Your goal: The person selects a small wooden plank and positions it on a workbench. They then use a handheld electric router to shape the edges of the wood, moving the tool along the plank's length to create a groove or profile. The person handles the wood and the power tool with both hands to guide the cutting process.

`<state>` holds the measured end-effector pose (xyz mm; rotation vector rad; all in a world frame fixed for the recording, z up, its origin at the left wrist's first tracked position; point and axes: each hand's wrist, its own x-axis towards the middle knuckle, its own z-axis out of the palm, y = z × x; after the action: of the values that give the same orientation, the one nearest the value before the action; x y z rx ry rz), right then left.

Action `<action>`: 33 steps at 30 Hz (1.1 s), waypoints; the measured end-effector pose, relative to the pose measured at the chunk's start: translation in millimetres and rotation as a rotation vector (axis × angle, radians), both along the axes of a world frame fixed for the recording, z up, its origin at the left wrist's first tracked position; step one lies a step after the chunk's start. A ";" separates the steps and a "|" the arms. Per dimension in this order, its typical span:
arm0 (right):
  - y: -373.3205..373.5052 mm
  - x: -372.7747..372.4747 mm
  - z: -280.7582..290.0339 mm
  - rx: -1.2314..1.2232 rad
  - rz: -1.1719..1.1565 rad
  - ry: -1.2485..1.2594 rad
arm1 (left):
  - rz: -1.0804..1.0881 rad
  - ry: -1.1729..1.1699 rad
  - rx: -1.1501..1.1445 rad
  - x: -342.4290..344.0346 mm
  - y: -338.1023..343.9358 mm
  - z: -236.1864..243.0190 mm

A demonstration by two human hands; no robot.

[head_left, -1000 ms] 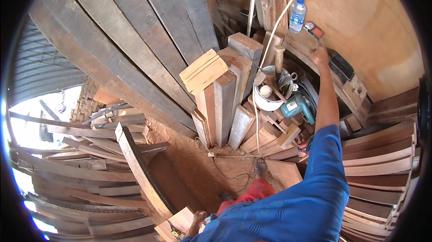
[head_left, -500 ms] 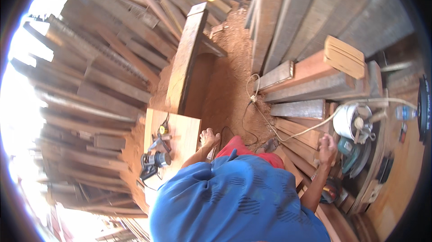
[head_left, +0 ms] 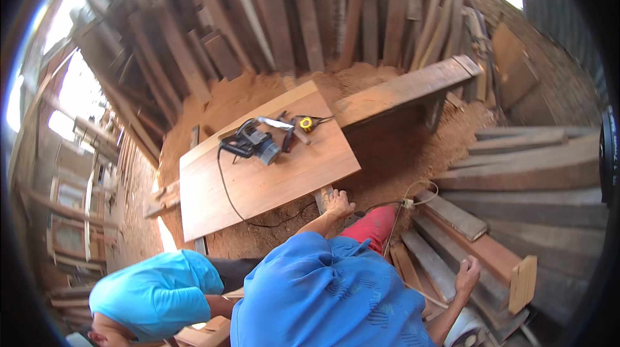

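Nearest is the person's blue shirt [head_left: 323, 295], with red shorts [head_left: 374, 227] beyond it. The right hand [head_left: 468, 275] hangs beside the timbers [head_left: 478, 234], fingers curled loosely in; whether it has hold of anything, one cannot tell. Next to it, a pale block [head_left: 522, 284] stands against the end of a reddish timber. At lower left a co-worker in a light-blue shirt [head_left: 158, 292] bends over, an arm reaching toward the person's side.

Farther out, the left hand [head_left: 338, 205] is spread open with nothing in its grip, at a wood bar [head_left: 323, 197] that juts from under the board; contact is unclear. The board [head_left: 278, 182] lies flat just past that hand. On it sit a power tool [head_left: 261, 147], its cord trailing over the near edge, a yellow tape [head_left: 306, 123] and a blurred hand tool [head_left: 284, 125] between them. Beyond the board's right end runs a long beam [head_left: 407, 89]. Sawdust [head_left: 194, 111] is heaped behind, and upright planks [head_left: 310, 18] line the back.
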<state>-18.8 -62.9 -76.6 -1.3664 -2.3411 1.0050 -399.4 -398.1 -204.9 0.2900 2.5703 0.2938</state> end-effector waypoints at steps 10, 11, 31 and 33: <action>21.7 -125.3 -35.3 -0.045 0.231 0.066 | -0.200 0.247 0.168 -63.4 57.4 1.0; 20.1 -143.5 -25.6 -0.049 0.197 0.080 | -0.294 0.262 0.145 -67.5 72.4 -0.8; -30.9 -231.3 -31.5 -0.357 -1.063 0.002 | -1.705 0.147 0.996 9.4 662.4 46.8; -36.0 -238.6 -37.9 -0.413 -1.101 0.011 | -1.546 0.072 1.088 64.3 675.6 84.4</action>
<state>-257.4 -98.9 -114.5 -2.3254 -1.0011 1.0677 -335.1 277.5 -120.5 2.3614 1.2737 0.9436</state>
